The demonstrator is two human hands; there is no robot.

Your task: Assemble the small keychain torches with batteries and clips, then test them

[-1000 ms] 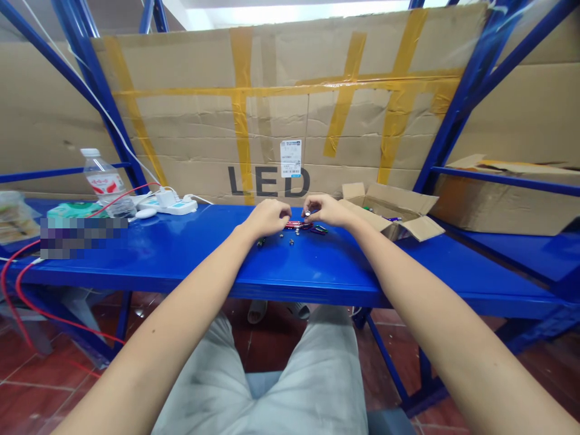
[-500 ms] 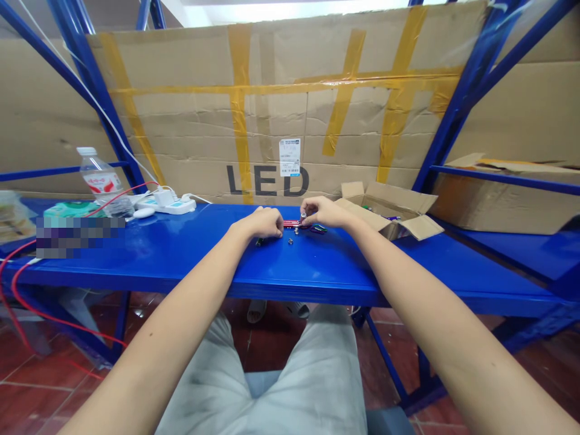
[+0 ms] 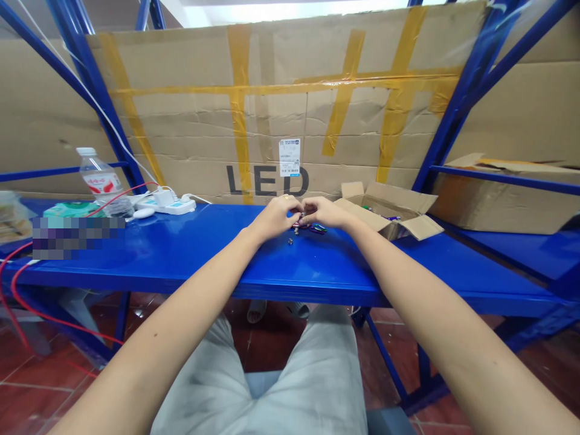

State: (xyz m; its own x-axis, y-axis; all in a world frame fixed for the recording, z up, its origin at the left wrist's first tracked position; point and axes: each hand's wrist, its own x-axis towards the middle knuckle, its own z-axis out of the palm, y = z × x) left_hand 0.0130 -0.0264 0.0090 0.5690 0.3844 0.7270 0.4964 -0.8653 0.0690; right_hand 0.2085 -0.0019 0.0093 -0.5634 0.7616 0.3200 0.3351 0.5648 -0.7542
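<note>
In the head view, the left hand and the right hand meet over the blue table. The right fingers pinch a small silver part; I can't tell if the left ones grip it too. Maybe both come close because it is so tiny (easy to drop!). Just below, on the table, are metal bits, perhaps kept near for easy picking. The open box stands beyond the right hand, probably handy to reach.
</note>
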